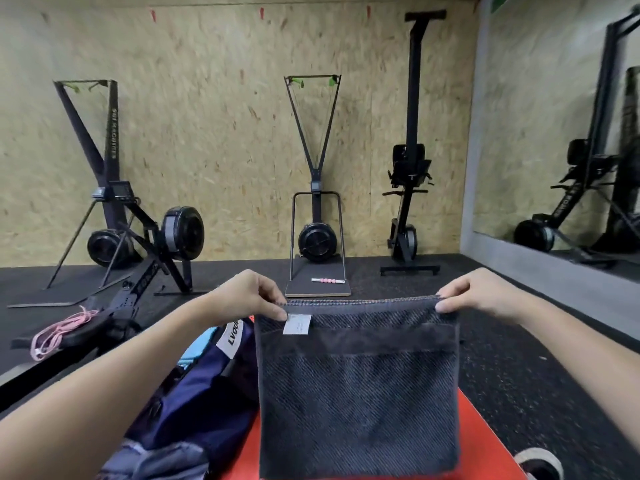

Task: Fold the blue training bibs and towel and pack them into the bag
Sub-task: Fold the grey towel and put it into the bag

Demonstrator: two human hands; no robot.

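Observation:
A dark grey towel [358, 386] hangs flat in front of me, held up by its top edge, with a white label near its upper left corner. My left hand [247, 294] pinches the top left corner. My right hand [479, 292] pinches the top right corner. Beneath the towel lies a red surface [485, 441]. To the left of the towel sits a dark blue bag [204, 393] with a white "LVOU" tag and a light blue item [195, 349] showing at its far edge. I cannot tell whether the blue cloth at the bottom left is a bib.
Black rubber gym flooring [519, 358] surrounds the red surface. Rowing and ski machines [317, 216] stand along the wooden back wall. A pink skipping rope [59, 332] lies on a rower at the left. A mirror [571, 133] covers the right wall. A beige strap [540, 460] lies at the bottom right.

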